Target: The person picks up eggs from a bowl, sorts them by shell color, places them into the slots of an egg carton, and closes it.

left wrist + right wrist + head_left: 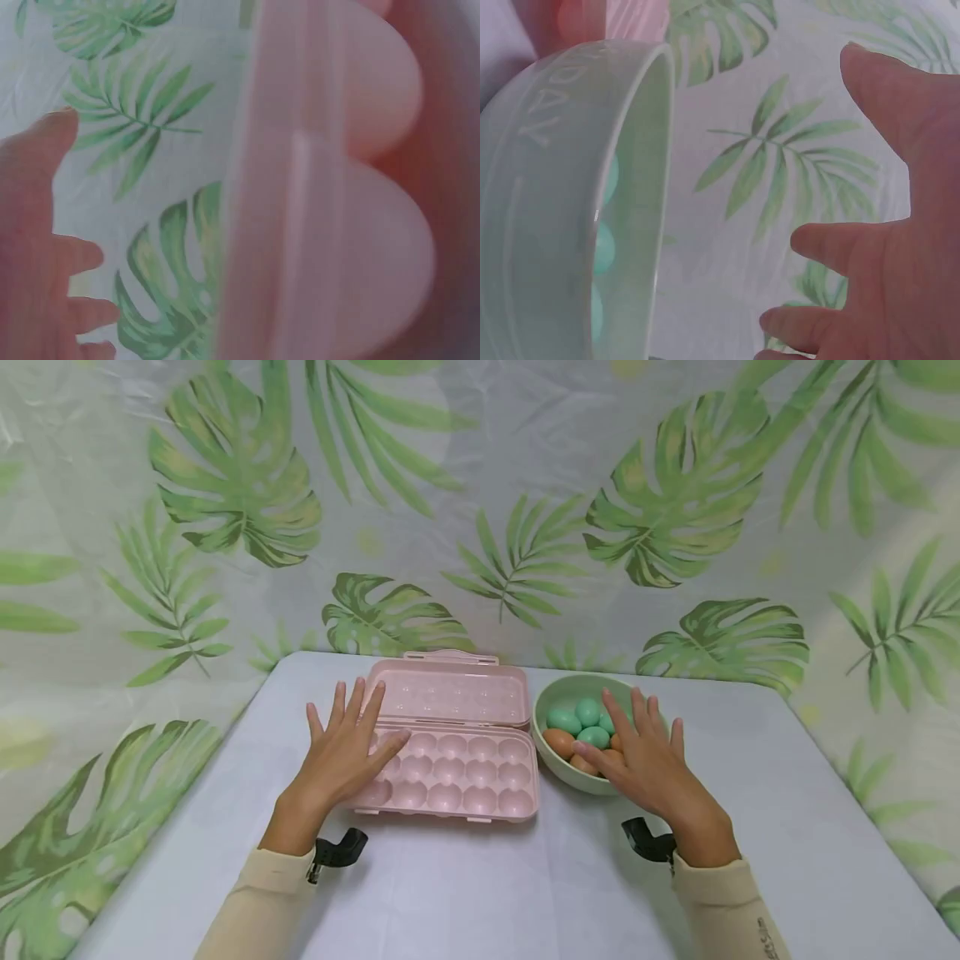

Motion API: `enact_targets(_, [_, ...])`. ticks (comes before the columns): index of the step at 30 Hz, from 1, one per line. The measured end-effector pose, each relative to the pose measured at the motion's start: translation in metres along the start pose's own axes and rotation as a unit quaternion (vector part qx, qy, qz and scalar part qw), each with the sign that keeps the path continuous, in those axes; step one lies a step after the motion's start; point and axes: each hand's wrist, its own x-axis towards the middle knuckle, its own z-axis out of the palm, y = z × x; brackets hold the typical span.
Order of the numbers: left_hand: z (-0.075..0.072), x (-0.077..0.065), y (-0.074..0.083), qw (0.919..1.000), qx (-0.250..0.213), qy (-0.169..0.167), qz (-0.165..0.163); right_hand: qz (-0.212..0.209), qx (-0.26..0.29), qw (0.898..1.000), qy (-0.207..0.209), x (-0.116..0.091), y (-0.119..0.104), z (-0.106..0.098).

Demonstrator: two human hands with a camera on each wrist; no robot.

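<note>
My left hand (341, 760), fingers spread, hovers over the left side of a pink egg carton (448, 770). The carton's lid (457, 693) is folded back, and the cups in view hold nothing; those under my hand are hidden. Over the right part of a light green bowl (551, 760) my right hand (652, 760) is held with its fingers apart, gripping nothing. Several green eggs (563, 721) and orange eggs (558, 743) lie in the bowl, partly hidden by that hand. In the right wrist view, the bowl wall (555, 195) stands apart from the hand.
A white cloth covers the table (480, 893). Behind it hangs a leaf-patterned curtain (525, 460). Black camera mounts (341, 847) are worn at both wrists, below the cream sleeves (258, 906). Carton and bowl stand side by side near the table's back edge.
</note>
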Motion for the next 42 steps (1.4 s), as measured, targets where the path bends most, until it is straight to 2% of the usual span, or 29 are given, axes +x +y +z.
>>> enact_targets(9, [0.01,0.0,-0.024,0.9956,-0.082,0.046,-0.008,-0.047,0.028,0.998,0.032,0.012,0.011,0.004])
enact_targets(12, [0.013,0.0,-0.032,0.9906,-0.118,0.068,-0.01,-0.053,0.054,0.997,0.032,0.018,0.014,0.004])
enact_targets(17, [0.02,-0.001,-0.045,0.9803,-0.172,0.092,-0.032,-0.064,0.076,0.994,0.044,0.03,0.018,0.01])
enact_targets(20, [0.023,-0.003,-0.052,0.9722,-0.207,0.093,-0.056,-0.07,0.092,0.992,0.053,0.035,0.02,0.016])
enact_targets(25, [0.03,-0.009,-0.061,0.9513,-0.279,0.084,-0.101,-0.066,0.112,0.99,0.058,0.041,0.021,0.025])
enact_targets(28, [0.033,-0.014,-0.066,0.942,-0.304,0.078,-0.119,-0.057,0.118,0.99,0.056,0.046,0.02,0.031])
enact_targets(34, [0.038,-0.02,-0.068,0.9352,-0.324,0.063,-0.128,-0.039,0.15,0.988,0.029,0.054,0.019,0.037])
enact_targets(42, [0.047,-0.022,-0.068,0.9227,-0.358,0.066,-0.126,-0.034,0.217,0.975,0.006,0.059,0.023,0.046])
